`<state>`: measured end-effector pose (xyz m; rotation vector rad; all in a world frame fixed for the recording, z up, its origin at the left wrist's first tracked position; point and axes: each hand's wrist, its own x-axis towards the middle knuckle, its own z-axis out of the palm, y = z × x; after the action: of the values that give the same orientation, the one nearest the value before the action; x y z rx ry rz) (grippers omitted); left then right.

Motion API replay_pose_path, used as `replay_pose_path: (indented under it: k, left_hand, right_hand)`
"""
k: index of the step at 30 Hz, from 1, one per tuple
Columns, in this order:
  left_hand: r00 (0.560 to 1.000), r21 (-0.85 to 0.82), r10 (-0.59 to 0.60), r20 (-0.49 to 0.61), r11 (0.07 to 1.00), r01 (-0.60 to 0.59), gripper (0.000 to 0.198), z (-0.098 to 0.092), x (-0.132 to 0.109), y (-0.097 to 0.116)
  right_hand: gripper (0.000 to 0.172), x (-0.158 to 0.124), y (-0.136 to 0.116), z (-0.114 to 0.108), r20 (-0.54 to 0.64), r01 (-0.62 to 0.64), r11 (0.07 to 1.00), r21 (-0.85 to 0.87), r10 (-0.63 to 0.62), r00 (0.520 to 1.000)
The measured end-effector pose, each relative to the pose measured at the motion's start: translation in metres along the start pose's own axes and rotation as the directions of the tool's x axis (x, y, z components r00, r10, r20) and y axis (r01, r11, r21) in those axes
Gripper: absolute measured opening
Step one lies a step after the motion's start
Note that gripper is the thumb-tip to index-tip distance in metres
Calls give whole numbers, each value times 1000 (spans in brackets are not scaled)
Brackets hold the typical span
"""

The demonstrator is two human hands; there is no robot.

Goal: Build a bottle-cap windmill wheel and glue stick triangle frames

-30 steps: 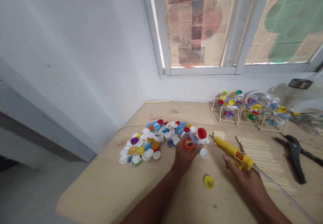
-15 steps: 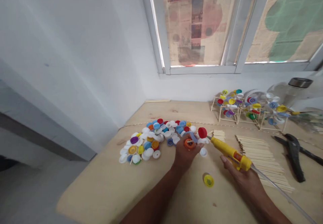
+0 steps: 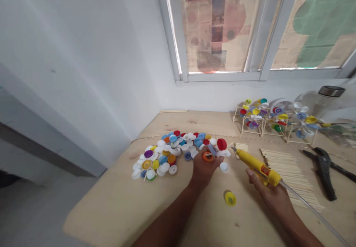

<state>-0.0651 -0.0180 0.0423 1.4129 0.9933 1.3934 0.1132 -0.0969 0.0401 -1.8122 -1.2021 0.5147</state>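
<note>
My left hand [image 3: 204, 169] is closed around a cluster of joined bottle caps. An orange cap [image 3: 208, 157] faces me, and a lavender cap, white caps and a red cap [image 3: 221, 144] stick out past my fingers. A pale stick shows at the orange cap. My right hand [image 3: 271, 193] grips a yellow hot glue gun [image 3: 257, 167] with a long clear glue stick [image 3: 311, 210] trailing from its back. The gun's nozzle points left, a short way from the red cap and apart from it. Below lie a loose white cap [image 3: 224, 167] and a yellow cap [image 3: 230, 198].
A heap of coloured bottle caps [image 3: 164, 154] lies left of my hands. Thin wooden sticks [image 3: 286, 173] lie in rows on the right, beside black-handled pliers [image 3: 324, 173]. Several cap wheels on stick frames [image 3: 256, 115] stand at the back, near a clear bottle [image 3: 322, 102].
The glue gun has drawn back slightly to the right, so its nozzle is farther from the red cap. The cap cluster in my left hand has shifted slightly left.
</note>
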Motion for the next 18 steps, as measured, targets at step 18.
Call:
replay_pose_path:
  k: [18]
  left_hand:
    - [1000, -12, -12, -2, 1000, 12, 20, 0, -1, -1]
  right_hand:
    - [44, 1, 8, 3, -17, -3, 998, -59, 2, 1000]
